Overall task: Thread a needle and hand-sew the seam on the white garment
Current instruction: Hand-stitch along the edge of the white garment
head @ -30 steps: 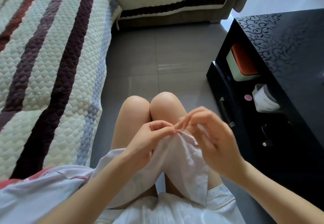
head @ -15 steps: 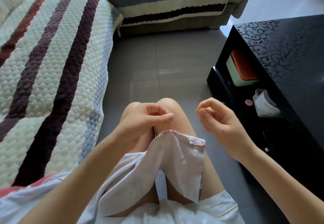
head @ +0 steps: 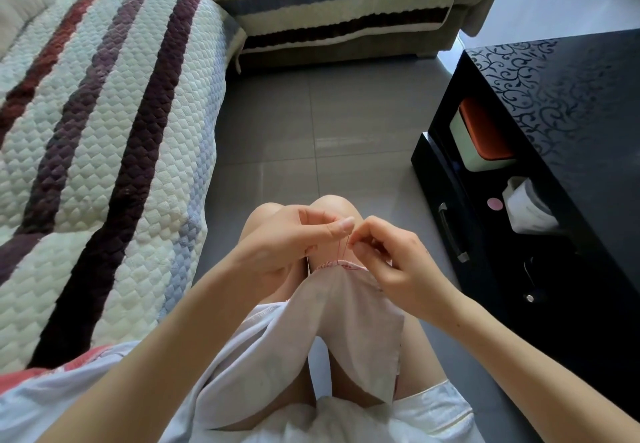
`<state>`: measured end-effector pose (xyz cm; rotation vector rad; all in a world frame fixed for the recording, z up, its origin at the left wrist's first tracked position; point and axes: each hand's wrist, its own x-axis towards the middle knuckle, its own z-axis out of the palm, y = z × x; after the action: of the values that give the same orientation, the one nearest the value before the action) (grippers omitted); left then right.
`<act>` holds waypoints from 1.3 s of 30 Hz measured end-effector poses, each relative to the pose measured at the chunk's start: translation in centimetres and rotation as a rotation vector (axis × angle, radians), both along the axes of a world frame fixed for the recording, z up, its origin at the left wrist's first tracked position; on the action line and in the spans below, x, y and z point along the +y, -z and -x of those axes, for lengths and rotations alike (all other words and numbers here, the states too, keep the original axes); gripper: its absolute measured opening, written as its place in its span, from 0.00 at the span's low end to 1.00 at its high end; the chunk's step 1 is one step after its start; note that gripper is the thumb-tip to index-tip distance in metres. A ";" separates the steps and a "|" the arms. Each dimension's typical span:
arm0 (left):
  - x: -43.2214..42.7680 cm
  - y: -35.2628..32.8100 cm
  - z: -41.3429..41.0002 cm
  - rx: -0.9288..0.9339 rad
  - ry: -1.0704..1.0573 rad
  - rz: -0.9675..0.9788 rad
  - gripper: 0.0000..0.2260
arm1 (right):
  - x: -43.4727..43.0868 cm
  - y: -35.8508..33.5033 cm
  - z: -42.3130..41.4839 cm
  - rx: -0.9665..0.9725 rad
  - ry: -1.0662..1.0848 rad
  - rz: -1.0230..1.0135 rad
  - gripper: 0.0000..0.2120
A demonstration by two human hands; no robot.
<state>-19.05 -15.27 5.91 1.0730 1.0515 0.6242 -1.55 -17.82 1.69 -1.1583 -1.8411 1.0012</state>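
Draping over the person's knees, the white garment (head: 346, 321) hangs from both hands, with its seam (head: 341, 265) raised as the highest edge between them. The left hand (head: 298, 238) has its fingers curled and its thumb laid straight across them, and it appears to pinch the cloth just beside the seam. The right hand (head: 391, 259) brings its fingertips (head: 358, 246) tightly together on the red thread (head: 341, 250), which rises in short strands from the seam. The needle itself is too fine to make out with certainty.

The cloth looks thin, light and limp, so it will likely sag and fold wherever it is not held. The best hold is probably on the hem itself, close to either side of the stitching point, keeping that short stretch taut. The thread is slight and could tangle or snap under a hard pull, so it calls for a gentle, steady draw. The needle would be small, slippery and sharp, best pinched near its middle.
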 end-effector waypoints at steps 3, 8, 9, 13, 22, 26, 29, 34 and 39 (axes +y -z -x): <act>0.2 0.2 0.2 0.017 0.003 0.003 0.09 | -0.1 0.0 0.2 0.108 -0.036 0.034 0.04; 0.4 0.9 0.4 0.021 -0.035 0.014 0.09 | -0.4 -0.8 0.3 0.458 -0.082 0.166 0.12; 0.3 1.0 0.4 0.020 -0.039 0.012 0.09 | -0.3 -1.2 0.3 0.486 -0.080 0.162 0.13; -0.3 2.1 0.6 0.031 0.032 0.021 0.12 | 0.4 -2.3 0.0 0.458 -0.028 0.072 0.05; -1.9 3.7 0.6 0.247 0.173 -0.124 0.08 | 2.6 -4.5 -1.4 0.215 0.139 -0.111 0.04; -2.0 3.8 0.5 0.236 0.137 -0.112 0.10 | 5.2 -6.3 -2.4 0.453 0.172 0.068 0.06; -2.1 3.7 0.5 0.237 0.101 -0.085 0.10 | 8.0 -6.8 -3.3 0.562 0.247 0.182 0.05; -2.2 3.7 0.4 0.244 0.073 -0.015 0.10 | 11.6 -6.4 -4.4 0.659 0.353 0.258 0.05; -2.0 3.6 0.5 0.260 0.071 0.010 0.13 | 13.3 -6.1 -4.1 0.641 0.391 0.231 0.05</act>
<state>-19.57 -17.32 2.28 1.1994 1.2330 0.4289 2.56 -4.48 7.84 -1.1010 -0.9743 1.1929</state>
